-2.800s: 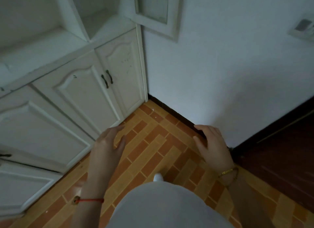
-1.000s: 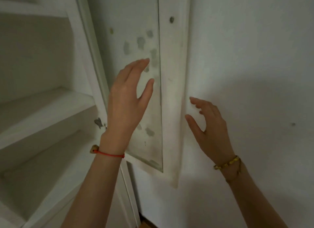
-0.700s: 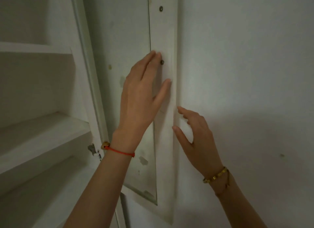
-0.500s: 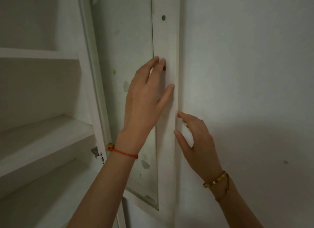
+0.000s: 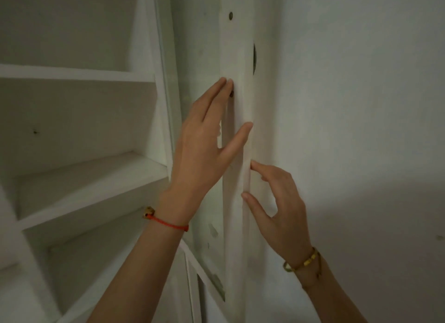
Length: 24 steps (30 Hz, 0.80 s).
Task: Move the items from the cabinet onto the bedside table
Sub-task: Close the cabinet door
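- Cabinet (image 5: 79, 159): white, open-fronted at left; the visible shelves show no items. The task's items are not in view; their weight, stiffness and grip points cannot be judged.
- Cabinet door (image 5: 234, 58): glazed, white-framed, swung open near the wall (image 5: 361, 106). Judged rigid and light on its hinges; the glass pane (image 5: 197, 58) is likely fragile, so the frame is the safer hold.
- Left hand (image 5: 204, 142): fingers straight, flat against the door frame, thumb spread; it grips nothing.
- Right hand (image 5: 277, 202): fingers loosely bent, fingertips (image 5: 252, 164) touching the door's outer edge; no closed grip.
- Bedside table: not in view.
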Motion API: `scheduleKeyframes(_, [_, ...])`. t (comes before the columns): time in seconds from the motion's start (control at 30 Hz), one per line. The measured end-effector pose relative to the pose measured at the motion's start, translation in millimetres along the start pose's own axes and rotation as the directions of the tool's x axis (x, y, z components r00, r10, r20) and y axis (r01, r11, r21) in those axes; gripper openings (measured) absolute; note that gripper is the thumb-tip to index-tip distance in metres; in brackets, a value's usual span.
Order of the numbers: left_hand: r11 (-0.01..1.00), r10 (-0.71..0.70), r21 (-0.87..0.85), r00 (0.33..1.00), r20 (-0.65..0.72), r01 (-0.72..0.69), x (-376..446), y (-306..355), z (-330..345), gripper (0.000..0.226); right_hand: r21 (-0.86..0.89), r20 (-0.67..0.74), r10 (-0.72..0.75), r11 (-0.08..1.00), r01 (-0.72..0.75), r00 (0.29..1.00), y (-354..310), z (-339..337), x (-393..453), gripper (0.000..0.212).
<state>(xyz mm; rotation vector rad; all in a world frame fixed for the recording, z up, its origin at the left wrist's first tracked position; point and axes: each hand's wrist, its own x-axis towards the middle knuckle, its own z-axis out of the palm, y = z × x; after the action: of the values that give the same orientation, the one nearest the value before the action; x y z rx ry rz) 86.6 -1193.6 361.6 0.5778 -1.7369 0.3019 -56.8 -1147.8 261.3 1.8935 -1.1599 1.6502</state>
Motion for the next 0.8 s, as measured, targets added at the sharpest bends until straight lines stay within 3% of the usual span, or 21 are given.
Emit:
scheduleKeyframes(0.3, [0.993, 0.016, 0.118, 0.998, -0.066, -0.008, -22.3, -21.1, -88.2, 0.054, 0.254, -0.006, -0.259, 0.934, 0.252, 0.966, -50.2, 57.0, 1.1, 0.053])
scheduleKeyframes(0.5, [0.944, 0.004, 0.328, 0.997, -0.077, 0.022, -37.1, -41.9, -146.8, 0.049, 0.413, 0.028, -0.333, 0.862, 0.292, 0.942, -88.7, 107.5, 6.2, 0.057])
scheduleKeyframes(0.8, [0.785, -0.162, 0.590, 0.982, -0.098, 0.189, -55.9, -91.4, -217.3, 0.060, 0.478, 0.157, -0.417, 0.825, 0.301, 0.895, -139.2, 192.7, 14.0, 0.067])
